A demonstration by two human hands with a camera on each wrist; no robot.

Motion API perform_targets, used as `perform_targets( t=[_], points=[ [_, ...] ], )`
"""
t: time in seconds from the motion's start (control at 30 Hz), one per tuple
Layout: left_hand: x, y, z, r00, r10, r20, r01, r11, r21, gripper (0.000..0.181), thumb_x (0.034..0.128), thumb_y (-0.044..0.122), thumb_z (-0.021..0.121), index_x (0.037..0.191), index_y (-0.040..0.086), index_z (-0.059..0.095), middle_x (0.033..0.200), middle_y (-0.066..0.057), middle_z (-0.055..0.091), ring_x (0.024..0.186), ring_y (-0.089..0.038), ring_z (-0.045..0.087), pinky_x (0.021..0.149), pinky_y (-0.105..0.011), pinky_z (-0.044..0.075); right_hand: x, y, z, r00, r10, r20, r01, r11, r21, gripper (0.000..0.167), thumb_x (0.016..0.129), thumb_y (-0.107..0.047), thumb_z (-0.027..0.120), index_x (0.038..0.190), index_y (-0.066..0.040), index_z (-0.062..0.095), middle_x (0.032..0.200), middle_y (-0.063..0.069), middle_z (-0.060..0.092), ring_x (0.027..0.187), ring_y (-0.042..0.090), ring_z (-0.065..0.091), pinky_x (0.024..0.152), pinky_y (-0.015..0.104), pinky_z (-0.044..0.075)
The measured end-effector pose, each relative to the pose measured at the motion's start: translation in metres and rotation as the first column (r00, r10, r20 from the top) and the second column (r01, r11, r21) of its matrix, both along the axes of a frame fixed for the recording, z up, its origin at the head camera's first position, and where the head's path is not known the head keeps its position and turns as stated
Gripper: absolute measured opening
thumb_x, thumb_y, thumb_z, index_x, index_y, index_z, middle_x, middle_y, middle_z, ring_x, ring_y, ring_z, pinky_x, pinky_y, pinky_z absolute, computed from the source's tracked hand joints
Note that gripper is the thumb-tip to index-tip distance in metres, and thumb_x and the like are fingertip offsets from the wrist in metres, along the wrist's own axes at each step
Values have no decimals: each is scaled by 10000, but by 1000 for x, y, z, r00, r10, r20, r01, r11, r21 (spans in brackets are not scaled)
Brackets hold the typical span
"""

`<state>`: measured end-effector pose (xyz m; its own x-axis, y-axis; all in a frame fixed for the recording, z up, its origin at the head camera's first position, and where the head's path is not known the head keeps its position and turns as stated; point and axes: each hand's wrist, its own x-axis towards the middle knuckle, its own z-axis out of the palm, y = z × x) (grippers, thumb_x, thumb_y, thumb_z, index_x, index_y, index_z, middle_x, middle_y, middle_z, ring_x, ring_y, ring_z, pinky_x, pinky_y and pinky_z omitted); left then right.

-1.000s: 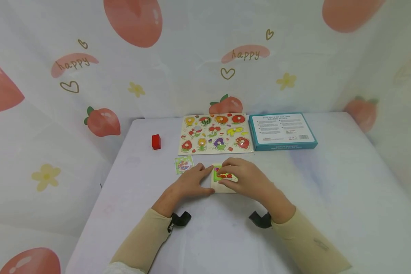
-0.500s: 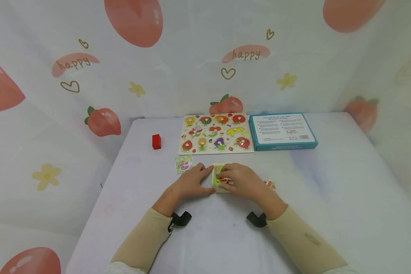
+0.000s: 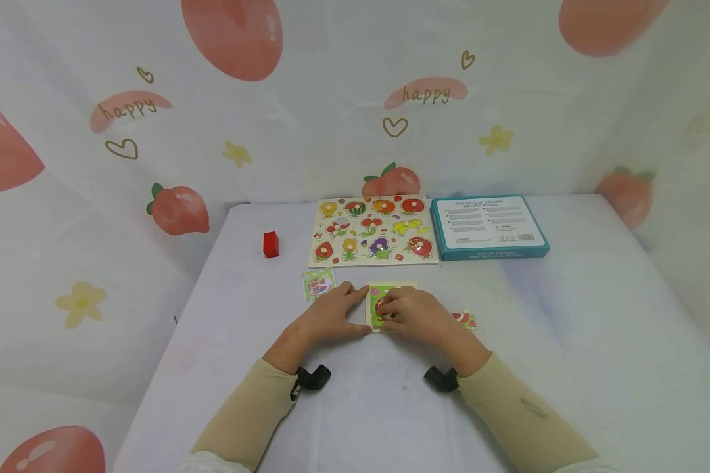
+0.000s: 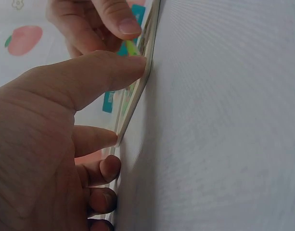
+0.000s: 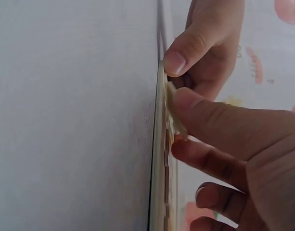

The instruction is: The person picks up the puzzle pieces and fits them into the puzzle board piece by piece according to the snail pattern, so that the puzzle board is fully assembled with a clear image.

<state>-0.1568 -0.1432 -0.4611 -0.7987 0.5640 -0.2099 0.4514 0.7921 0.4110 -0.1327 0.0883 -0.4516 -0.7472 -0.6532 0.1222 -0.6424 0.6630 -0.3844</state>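
A small square wooden puzzle board (image 3: 411, 284) with a green picture lies on the table, partly covered by my right hand. My left hand (image 3: 331, 314) presses its left edge: thumb at the near corner, index fingertip at the far corner. The other left fingers are loosely bent in the left wrist view. My right hand (image 3: 423, 320) pinches a thin puzzle piece (image 5: 175, 111) between thumb and index finger. In the right wrist view that piece is tilted, low over the board, near my left thumb. Its green edge shows in the left wrist view; the rest is hidden.
A square picture card (image 3: 317, 284) lies beyond my left hand. Right of my right wrist is another picture piece (image 3: 465, 320). Behind are a fruit knob puzzle (image 3: 373, 256), a teal-edged box (image 3: 491, 228) and a red block (image 3: 270, 244).
My right hand has moved nearer to me with the puzzle piece, bringing it lower over the board and turning it. The picture piece beside my right wrist has come into view. My left hand stays put.
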Motion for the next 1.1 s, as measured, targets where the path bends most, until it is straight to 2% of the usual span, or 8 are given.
perform_targets(
  t=[0.3,0.47,0.63,0.83,0.97,1.1],
  points=[
    [0,0,0,1000,-1,9,1,1000,7,884,871,508,760,1601,179,386,1167,-9,480,988,-156,485,838,-319,450,-3,0,-9,999,-4,35,4,1000,-7,268,857,-276,856,1090,-147,827,1030,-13,668,927,129,621,843,302,536],
    [0,0,0,1000,3,12,-3,1000,10,879,870,503,762,1600,182,390,1163,-6,479,986,-155,483,840,-321,449,1,-4,-10,998,-51,21,51,999,8,262,846,-294,862,1075,-170,835,982,-48,629,864,94,566,787,267,511],
    [0,1,2,1000,9,14,-9,1000,5,884,869,508,762,1601,184,387,1169,-4,482,985,-152,485,845,-318,451,5,-6,-7,995,-103,15,102,992,70,322,827,-345,864,1116,-209,826,988,-40,583,858,102,520,749,256,488],
    [1,0,4,1000,8,12,-9,1000,16,873,869,496,770,1594,176,403,1168,-14,489,976,-158,486,845,-333,453,6,-4,-1,991,-110,79,101,988,118,393,830,-408,849,1185,-247,800,1049,-13,564,912,130,521,784,288,491],
    [0,0,2,1000,1,9,-2,1000,10,875,872,498,767,1597,179,396,1169,-16,485,971,-160,482,840,-332,446,3,-1,4,989,-94,111,80,989,126,379,863,-395,833,1206,-238,793,1088,6,577,918,139,528,789,289,495],
    [-1,0,0,1000,-13,-5,13,1000,6,874,875,500,764,1596,172,396,1179,-21,493,976,-159,493,851,-338,456,2,4,12,985,-113,127,100,990,103,396,882,-379,822,1244,-227,774,1127,6,592,938,139,546,826,299,507]
  ],
)
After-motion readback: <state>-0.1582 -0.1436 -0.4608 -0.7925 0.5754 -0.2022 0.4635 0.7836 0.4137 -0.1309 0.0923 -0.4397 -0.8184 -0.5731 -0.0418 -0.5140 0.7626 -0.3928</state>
